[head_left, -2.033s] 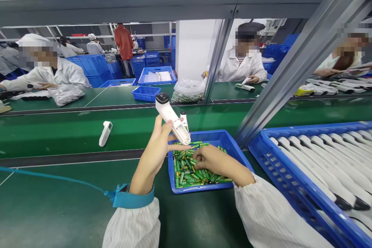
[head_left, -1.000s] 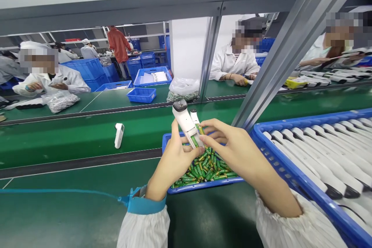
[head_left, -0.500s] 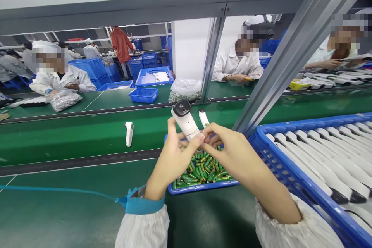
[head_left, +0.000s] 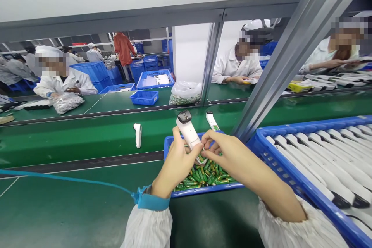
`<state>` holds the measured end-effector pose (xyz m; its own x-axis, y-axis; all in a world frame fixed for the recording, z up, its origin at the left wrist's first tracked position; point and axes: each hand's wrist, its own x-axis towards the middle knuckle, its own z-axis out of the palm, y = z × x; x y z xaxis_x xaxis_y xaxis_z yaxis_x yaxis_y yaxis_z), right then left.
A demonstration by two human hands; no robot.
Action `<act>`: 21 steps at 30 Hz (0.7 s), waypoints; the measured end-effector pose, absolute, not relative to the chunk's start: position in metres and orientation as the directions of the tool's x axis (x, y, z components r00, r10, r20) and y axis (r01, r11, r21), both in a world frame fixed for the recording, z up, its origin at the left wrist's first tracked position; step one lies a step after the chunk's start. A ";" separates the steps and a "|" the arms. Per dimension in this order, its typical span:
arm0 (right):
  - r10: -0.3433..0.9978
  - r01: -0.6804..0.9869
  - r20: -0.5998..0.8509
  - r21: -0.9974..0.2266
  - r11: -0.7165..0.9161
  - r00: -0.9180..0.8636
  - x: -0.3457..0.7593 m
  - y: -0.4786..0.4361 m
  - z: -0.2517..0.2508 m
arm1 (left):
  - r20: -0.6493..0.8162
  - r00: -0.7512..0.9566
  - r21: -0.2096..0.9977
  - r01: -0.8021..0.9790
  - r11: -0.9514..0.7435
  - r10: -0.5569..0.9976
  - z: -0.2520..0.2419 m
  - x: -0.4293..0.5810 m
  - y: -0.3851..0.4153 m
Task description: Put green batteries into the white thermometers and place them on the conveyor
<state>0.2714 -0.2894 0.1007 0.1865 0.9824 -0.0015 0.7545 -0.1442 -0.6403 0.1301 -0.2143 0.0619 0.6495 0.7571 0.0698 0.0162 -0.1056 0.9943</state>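
My left hand grips a white handheld infrared thermometer, its black sensor head tilted up and away from me. The fingers of my right hand are curled at the thermometer's lower end, touching it. Whether they also pinch a small part is hidden. Beneath both hands stands a blue tray filled with green batteries. Just beyond it, on the green belt, lies a second thermometer with green showing in its handle. A third thermometer lies farther left on the belt.
To my right, a large blue crate holds rows of white thermometers. A slanted metal post rises behind it. A blue cord runs left from my wrist strap. Co-workers sit across the belt, near a small blue bin and plastic bags.
The two thermometers on the belt have shifted to the right. My hands have lowered slightly in the view with the thermometer, my right fingers still at its lower end.
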 end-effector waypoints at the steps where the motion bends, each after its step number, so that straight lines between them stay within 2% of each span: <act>1: 0.983 0.761 -0.009 -0.631 -0.149 0.185 0.271 -0.290 0.101 | 0.069 0.648 0.995 0.006 -0.096 0.758 0.063 0.130 -0.215; 5: 0.983 0.812 -0.031 -0.560 -0.166 0.180 0.275 -0.288 0.095 | 0.109 0.605 0.994 -0.051 -0.098 0.789 0.073 0.123 -0.207; 8: 0.980 0.869 -0.152 -0.459 -0.184 0.128 0.278 -0.283 0.081 | 0.130 0.490 0.991 -0.033 -0.131 0.862 0.077 0.103 -0.180; 10: 0.960 0.902 -0.270 -0.392 -0.183 0.078 0.278 -0.278 0.071 | 0.111 0.394 0.986 0.070 -0.150 0.912 0.073 0.082 -0.150; 12: 0.941 0.916 -0.337 -0.362 -0.172 0.044 0.276 -0.272 0.061 | 0.056 0.276 0.936 0.320 -0.146 0.960 0.063 0.059 -0.115; 16: 0.954 0.920 -0.294 -0.354 -0.167 0.060 0.265 -0.258 0.043 | 0.021 0.137 0.856 0.509 -0.088 0.990 0.034 0.022 -0.061; 21: 0.965 0.926 -0.223 -0.314 -0.208 0.141 0.254 -0.244 0.024 | 0.024 0.134 0.801 0.590 -0.099 0.991 0.011 0.004 -0.042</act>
<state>0.2543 -0.2444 0.0241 0.1415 0.9645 -0.2229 0.9262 -0.2085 -0.3142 0.0037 -0.0419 0.0107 0.1340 0.9907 0.0235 0.5899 -0.0988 0.8014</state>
